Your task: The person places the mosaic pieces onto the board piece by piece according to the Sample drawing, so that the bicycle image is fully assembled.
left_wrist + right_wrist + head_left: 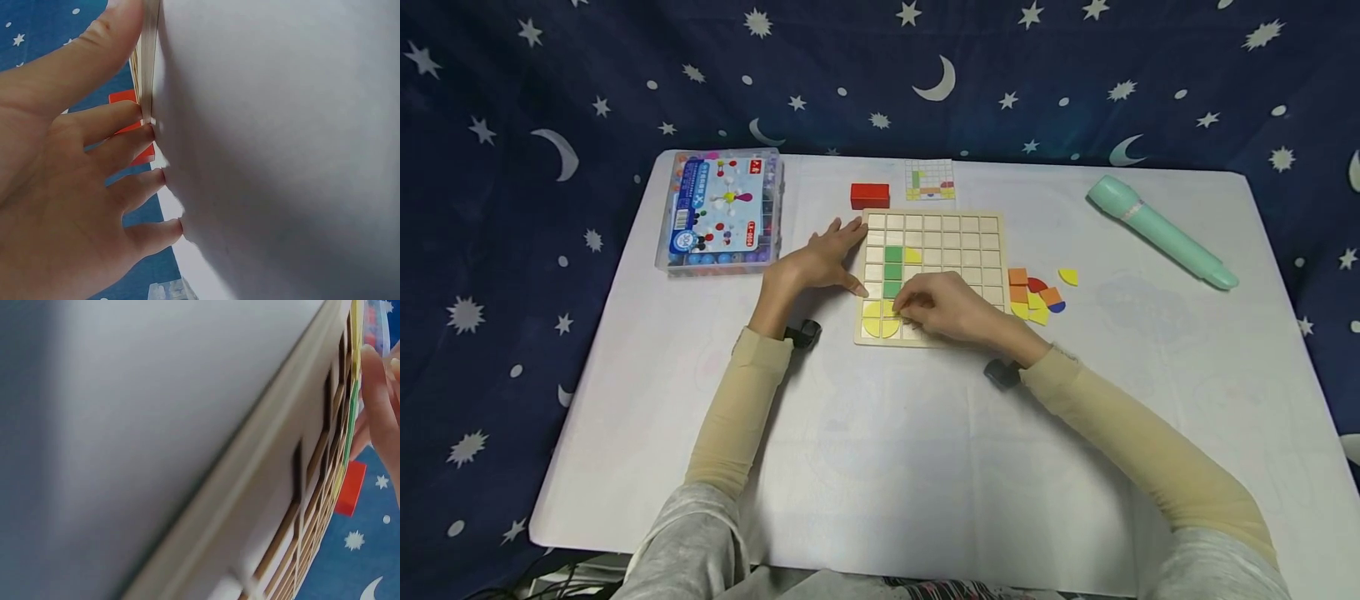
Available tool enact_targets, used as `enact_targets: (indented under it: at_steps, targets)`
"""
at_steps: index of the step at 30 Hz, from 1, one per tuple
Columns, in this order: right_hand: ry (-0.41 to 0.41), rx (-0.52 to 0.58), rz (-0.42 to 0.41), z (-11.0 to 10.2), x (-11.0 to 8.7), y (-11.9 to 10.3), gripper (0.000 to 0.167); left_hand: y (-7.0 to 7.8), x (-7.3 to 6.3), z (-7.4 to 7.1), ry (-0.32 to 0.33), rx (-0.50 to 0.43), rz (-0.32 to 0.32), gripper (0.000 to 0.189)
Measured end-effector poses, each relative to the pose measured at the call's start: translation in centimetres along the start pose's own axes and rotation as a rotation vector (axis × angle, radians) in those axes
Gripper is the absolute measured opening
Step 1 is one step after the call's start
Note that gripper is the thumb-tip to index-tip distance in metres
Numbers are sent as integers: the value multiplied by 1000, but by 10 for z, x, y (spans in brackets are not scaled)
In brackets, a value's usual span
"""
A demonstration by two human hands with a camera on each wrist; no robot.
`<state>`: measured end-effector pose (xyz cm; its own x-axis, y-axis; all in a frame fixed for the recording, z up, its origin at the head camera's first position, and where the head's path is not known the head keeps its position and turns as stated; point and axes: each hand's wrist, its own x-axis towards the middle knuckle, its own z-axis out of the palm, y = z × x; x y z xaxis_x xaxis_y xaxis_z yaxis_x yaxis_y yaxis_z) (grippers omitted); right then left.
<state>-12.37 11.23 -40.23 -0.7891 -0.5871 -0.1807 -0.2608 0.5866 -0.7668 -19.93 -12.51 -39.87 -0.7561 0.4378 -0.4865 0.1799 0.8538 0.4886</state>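
In the head view a wooden grid board (953, 223) lies on the table. My left hand (820, 260) rests at its left edge, thumb and fingers spread; the left wrist view shows its fingertips along the board's side and the tabletop. Over the board's lower left, my right hand (951, 308) has curled fingers, the tips pinching a yellow quarter-circle piece (888, 307) at its cell. Other yellow quarter-circles (872, 327) lie beside it, in a rounded group. Green squares (892, 272) form a column above, with one yellow piece (913, 256) to their right.
Loose orange, red, blue and yellow pieces (1036, 302) lie right of the board. Behind it are a red block (869, 196) and a pattern card (929, 180). A clear box of beads (722, 208) stands left; a mint-green tube-like object (1161, 233) lies right.
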Motion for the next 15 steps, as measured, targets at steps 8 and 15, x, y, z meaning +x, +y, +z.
enact_targets:
  at_steps: [8, 15]
  targets:
    - [58, -8, 20, -16, -19, 16, 16, 3, -1, -1, -9, -15, -17, 117]
    - [130, -1, 83, -31, -39, 34, 15, 3, 0, 0, -4, -13, -16, 117]
